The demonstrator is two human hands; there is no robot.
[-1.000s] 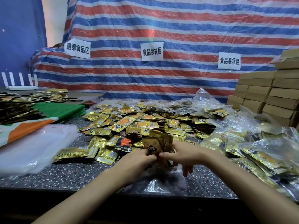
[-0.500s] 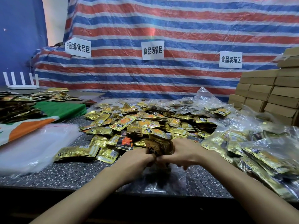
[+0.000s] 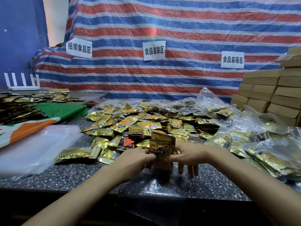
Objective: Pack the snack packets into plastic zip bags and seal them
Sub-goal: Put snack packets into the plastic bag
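- The bundle of snack packets (image 3: 162,146) is held upright, long axis vertical, at the near middle of the bench (image 3: 78,176).
- It is gripped from the sides by the left hand (image 3: 136,158) and the right hand (image 3: 189,154), over a clear zip bag (image 3: 156,182).
- A heap of loose packets (image 3: 146,119) is spread behind.

Place: small food-packing workshop.
Signs: three paper sheets (image 3: 154,50) taped on striped tarpaulin (image 3: 179,22), marking food bundling, bagging and boxing zones.
Stock: heaped gold snack packets (image 3: 146,121) on speckled worktop (image 3: 81,176); filled clear bags (image 3: 260,144) at right.
Cartons: stacked brown cardboard boxes (image 3: 268,95).
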